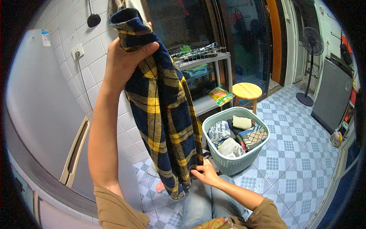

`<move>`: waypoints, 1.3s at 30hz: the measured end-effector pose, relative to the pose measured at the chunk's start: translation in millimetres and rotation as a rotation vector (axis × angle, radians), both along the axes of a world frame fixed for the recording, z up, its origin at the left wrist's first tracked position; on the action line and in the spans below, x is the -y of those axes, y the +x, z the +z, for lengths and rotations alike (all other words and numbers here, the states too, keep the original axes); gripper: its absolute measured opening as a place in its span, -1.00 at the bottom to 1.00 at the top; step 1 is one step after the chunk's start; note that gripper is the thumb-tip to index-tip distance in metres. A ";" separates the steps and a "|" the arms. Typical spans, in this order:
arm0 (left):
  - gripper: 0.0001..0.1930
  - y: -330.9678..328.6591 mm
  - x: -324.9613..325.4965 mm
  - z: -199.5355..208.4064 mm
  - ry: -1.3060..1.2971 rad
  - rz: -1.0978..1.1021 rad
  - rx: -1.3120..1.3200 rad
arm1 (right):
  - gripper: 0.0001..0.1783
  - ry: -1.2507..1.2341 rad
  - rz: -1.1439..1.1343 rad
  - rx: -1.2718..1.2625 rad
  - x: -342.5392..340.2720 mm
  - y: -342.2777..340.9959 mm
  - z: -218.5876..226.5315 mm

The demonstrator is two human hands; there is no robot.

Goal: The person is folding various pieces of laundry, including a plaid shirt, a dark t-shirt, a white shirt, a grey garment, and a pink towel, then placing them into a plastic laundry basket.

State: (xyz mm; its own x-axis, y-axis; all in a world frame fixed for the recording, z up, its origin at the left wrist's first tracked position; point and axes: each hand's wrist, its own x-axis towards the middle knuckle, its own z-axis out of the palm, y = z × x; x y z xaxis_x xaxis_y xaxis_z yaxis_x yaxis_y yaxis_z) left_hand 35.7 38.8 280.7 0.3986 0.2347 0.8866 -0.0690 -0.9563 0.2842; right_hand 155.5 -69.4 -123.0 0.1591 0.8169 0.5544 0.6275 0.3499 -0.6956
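Head view: hands (125,63) (208,175) w/ pinch grip on plaid garment (154,108), rack (204,105) partly behind, basket (235,164) nr stool (247,91)

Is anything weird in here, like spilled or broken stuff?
I see nothing spilled or broken. One slightly odd thing: the colourful plastic bag seems to poke past the corner of the metal shelf instead of sitting fully on it. The checked cloth hangs safely from the left hand.

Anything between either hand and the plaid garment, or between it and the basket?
Nothing visible: the left hand grips the plaid garment near its top, and the right hand pinches its lower edge. Toward the open-topped basket, no obstacle shows above the rim.
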 end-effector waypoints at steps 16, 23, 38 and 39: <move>-0.70 -20.2 -73.3 -54.0 0.001 0.194 0.045 | -0.79 0.190 -0.587 0.110 55.4 300.4 88.0; -0.68 -62.7 0.8 -128.3 0.109 0.333 0.055 | -0.76 0.419 -1.041 0.558 124.0 310.2 114.4; -0.72 -122.7 201.9 -359.5 -0.707 -1.117 -0.657 | -0.74 -0.002 -1.154 0.820 293.2 267.6 -14.0; -0.72 -124.9 206.2 -361.5 -0.714 -1.118 -0.658 | -0.76 -0.016 -1.118 0.826 272.5 262.7 10.4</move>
